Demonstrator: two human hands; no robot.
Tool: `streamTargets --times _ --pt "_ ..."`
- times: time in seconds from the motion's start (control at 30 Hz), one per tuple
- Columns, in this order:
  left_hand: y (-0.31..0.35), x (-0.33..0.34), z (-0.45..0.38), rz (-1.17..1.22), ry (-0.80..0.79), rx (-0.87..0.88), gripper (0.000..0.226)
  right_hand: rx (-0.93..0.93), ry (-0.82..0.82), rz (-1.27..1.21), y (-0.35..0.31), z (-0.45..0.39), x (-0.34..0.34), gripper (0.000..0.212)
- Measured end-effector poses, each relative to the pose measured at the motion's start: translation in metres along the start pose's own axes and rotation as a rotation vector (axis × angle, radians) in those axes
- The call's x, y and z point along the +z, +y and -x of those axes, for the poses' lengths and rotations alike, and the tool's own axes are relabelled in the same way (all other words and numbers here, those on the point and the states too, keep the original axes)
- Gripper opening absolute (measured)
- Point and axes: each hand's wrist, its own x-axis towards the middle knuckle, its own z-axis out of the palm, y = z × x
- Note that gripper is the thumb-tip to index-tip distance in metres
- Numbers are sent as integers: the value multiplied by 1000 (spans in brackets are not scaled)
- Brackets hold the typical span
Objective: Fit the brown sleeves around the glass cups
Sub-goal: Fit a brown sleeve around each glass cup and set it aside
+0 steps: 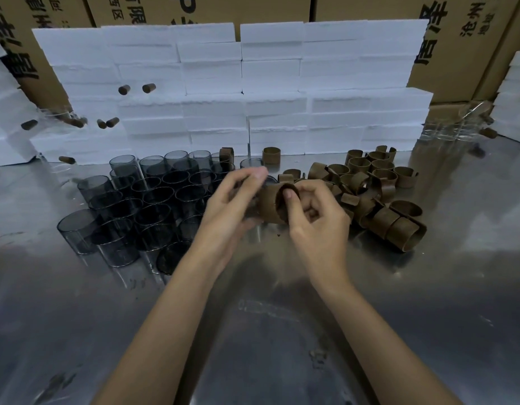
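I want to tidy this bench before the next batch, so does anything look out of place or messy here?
Mostly the brown sleeves: they lie in a jumbled heap on the right, many tipped over, while the glass cups stand upright in a group on the left. A few dark crumbs also lie on the metal table under the hands.

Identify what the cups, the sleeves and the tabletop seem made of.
Cups: smoky transparent glass; neighbours show through the walls.
Sleeves: matte brown, probably cork or leather-like sheet; curled bands with no gloss.
Tabletop: brushed metal, likely stainless steel; blurred reflections.
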Motion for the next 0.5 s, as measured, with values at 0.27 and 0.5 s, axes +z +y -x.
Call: streamTargets --times 0.27,0.5 --pt "-12 3 2 -153 -61 -22 67 -98 -20 197 -3 0 -10 3" --pt "-17 7 2 -35 -17 -71 58 309 -82 -245 -11 -5 -10 23"
